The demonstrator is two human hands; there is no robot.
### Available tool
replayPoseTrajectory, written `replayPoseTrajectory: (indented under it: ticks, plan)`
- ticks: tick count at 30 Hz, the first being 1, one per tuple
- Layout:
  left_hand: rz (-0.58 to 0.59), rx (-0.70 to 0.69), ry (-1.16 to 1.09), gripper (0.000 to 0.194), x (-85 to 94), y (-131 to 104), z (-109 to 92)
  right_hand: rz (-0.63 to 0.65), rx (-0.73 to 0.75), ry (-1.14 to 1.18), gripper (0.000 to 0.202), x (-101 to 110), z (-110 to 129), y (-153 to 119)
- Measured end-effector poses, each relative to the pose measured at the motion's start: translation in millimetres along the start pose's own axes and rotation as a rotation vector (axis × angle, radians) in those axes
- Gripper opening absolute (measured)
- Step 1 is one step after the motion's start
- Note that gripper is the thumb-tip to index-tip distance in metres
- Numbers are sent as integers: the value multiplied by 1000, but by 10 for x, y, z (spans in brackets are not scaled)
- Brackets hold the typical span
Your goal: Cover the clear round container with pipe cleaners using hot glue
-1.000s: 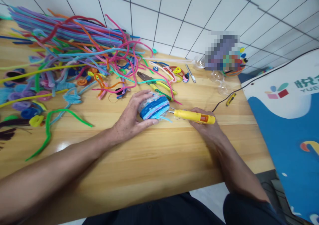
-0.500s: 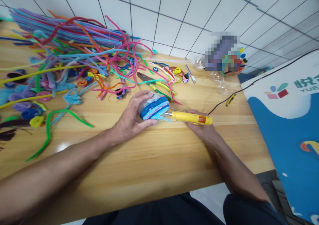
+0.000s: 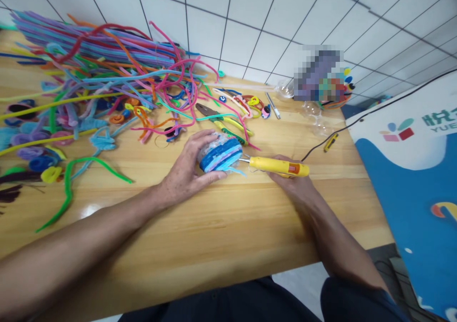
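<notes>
My left hand (image 3: pixel 189 165) grips a rounded ball (image 3: pixel 222 153) wrapped in bands of blue, light blue and lilac pipe cleaner, its upper left part whitish and see-through. A loose light blue end sticks out at its lower right. In my right hand (image 3: pixel 291 177) is a yellow hot glue gun (image 3: pixel 278 166), its metal nozzle pointing left at the ball's right side, close to it. Most of my right fingers are hidden behind the gun. Just behind the ball lie pliers (image 3: pixel 228 122) with green and yellow handles.
A large heap of pipe cleaners (image 3: pixel 100 55) covers the back left. A green pipe cleaner (image 3: pixel 67 189) lies nearer. Clear plastic balls (image 3: pixel 316 120), a yellow cutter (image 3: pixel 331 142) and a black cord (image 3: pixel 321 143) are at right. A tiled wall (image 3: pixel 243 22) stands behind the table.
The glue gun in my right hand has shifted slightly to the right, its nozzle drawing back a little from the ball. My left hand and the ball have stayed put.
</notes>
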State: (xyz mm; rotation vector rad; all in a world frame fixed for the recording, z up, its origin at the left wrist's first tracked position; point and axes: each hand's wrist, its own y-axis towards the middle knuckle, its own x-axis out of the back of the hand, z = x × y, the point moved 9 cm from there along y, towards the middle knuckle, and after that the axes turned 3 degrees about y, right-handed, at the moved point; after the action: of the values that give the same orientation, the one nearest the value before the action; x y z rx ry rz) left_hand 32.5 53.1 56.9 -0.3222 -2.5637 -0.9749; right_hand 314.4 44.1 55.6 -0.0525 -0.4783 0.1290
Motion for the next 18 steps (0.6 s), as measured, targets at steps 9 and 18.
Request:
replayPoseTrajectory:
  ticks: [9, 18]
  plan:
    - [-12, 7, -24, 81, 2, 6, 17, 36, -37, -28, 23, -61, -61, 32]
    - [-5, 6, -9, 81, 0, 5, 21, 39, -29, -32, 20, -137, -174, 28]
